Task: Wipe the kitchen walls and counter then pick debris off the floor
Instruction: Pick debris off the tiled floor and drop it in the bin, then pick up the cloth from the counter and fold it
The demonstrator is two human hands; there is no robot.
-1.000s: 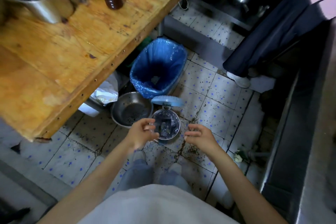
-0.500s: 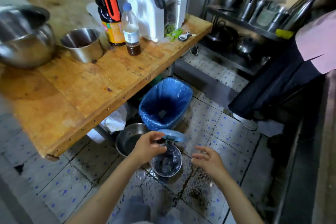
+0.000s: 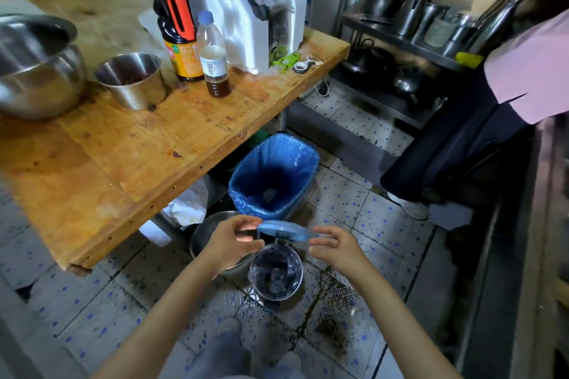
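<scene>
Small round steel pedal bin [image 3: 276, 273], blue lid [image 3: 283, 230] raised: likely light, tippy; steady at rim. Left hand [image 3: 229, 244], right hand [image 3: 335, 248]: fingers loosely curled, grasping nothing.

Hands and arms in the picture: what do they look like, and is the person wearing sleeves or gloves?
No gloves: the left hand and right hand are bare. Both forearms are bare too, with no sleeve, watch or bracelet visible. Lower down you can see bluish-grey trousers.
</scene>
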